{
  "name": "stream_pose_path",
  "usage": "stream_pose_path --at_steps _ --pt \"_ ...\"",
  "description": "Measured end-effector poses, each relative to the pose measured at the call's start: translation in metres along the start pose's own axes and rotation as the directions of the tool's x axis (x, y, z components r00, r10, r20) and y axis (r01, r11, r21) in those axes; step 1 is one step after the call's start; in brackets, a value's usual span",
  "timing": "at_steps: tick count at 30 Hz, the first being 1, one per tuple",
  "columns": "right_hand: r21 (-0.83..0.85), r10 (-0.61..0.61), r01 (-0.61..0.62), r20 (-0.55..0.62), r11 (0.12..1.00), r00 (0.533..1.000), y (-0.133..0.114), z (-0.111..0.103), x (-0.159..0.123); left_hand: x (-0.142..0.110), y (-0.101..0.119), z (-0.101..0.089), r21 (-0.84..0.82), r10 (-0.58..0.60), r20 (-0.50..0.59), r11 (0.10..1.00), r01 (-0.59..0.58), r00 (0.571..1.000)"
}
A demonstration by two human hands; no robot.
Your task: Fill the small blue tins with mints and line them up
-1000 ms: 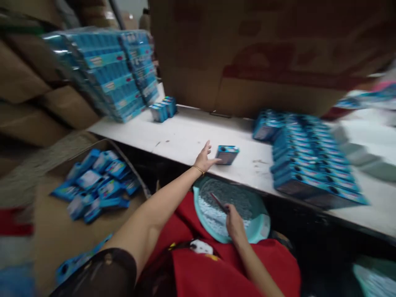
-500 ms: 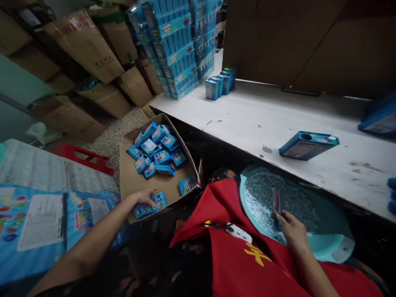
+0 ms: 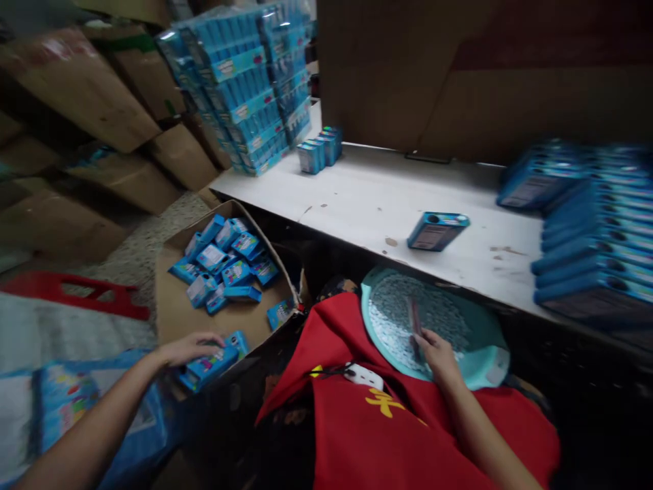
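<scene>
My left hand (image 3: 194, 348) is at the near edge of an open carton (image 3: 171, 286), its fingers curled over a blue printed box (image 3: 211, 366). The underside of that grip is hidden. Farther inside the carton lies a jumbled pile of similar small boxes (image 3: 224, 262). Over a turquoise basin (image 3: 497, 364), my right hand (image 3: 433, 350) is closed on a narrow, clear and reddish plastic piece (image 3: 413, 316), blurred and of unclear kind. Small pale bits (image 3: 385, 313) cover the basin's bottom. The basin rests at my lap, beside a red apron (image 3: 352, 422).
On the white table (image 3: 352, 197) stand a single blue box (image 3: 437, 231), a short row of boxes (image 3: 320, 151) and stacked boxes (image 3: 596, 272) at right. Wrapped packs (image 3: 239, 88) rise at the back left. A red plastic piece (image 3: 86, 289) and brown cartons (image 3: 117, 163) lie leftward.
The view has swung right, showing more stacked boxes on the table. My left hand stays at the carton's near edge with the box; my right hand still holds the plastic piece over the basin.
</scene>
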State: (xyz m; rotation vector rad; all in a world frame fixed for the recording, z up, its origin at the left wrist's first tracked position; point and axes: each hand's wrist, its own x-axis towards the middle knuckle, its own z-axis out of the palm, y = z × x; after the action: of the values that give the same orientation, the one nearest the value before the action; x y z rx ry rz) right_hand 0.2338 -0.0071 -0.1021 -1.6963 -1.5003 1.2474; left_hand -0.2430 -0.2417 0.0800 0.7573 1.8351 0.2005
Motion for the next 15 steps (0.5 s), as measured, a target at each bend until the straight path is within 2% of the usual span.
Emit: stream_pose_path --at_steps 2,3,5,7,9,11,13,15 --pt "0.045 0.015 -0.016 0.031 0.999 0.999 -0.002 -0.001 0.001 -0.009 0.033 0.005 -0.244 0.054 -0.167 0.965 -0.094 0.984" --pt "0.059 0.017 -0.019 0.030 0.998 0.999 -0.004 -0.001 0.002 -0.013 0.052 0.011 -0.346 0.093 -0.186 0.926 -0.154 0.978" --pt "0.066 0.017 -0.019 0.027 0.998 0.999 -0.005 -0.002 0.002 -0.015 0.094 0.028 -0.460 0.211 -0.146 0.850 -0.255 0.966" --pt "0.057 0.009 -0.011 0.037 0.998 0.999 -0.007 -0.002 0.001 -0.008 0.132 0.053 -0.501 0.297 -0.050 0.818 -0.281 0.954" --pt "0.035 -0.007 0.006 0.048 0.999 0.999 -0.009 -0.002 -0.001 0.008 0.159 0.081 -0.498 0.328 0.050 0.827 -0.261 0.944" --pt "-0.042 -0.030 0.032 0.053 0.999 0.998 -0.011 -0.002 -0.002 0.029 0.175 0.107 -0.460 0.309 0.097 0.857 -0.233 0.946" --pt "-0.192 -0.050 0.061 0.062 0.979 0.997 -0.012 -0.004 -0.003 0.047 0.180 0.126 -0.366 0.290 0.067 0.897 -0.247 0.955" --pt "-0.324 -0.054 0.070 0.058 0.943 0.997 -0.015 -0.010 -0.001 0.058 0.178 0.137 -0.170 0.350 0.007 0.924 -0.344 0.937"
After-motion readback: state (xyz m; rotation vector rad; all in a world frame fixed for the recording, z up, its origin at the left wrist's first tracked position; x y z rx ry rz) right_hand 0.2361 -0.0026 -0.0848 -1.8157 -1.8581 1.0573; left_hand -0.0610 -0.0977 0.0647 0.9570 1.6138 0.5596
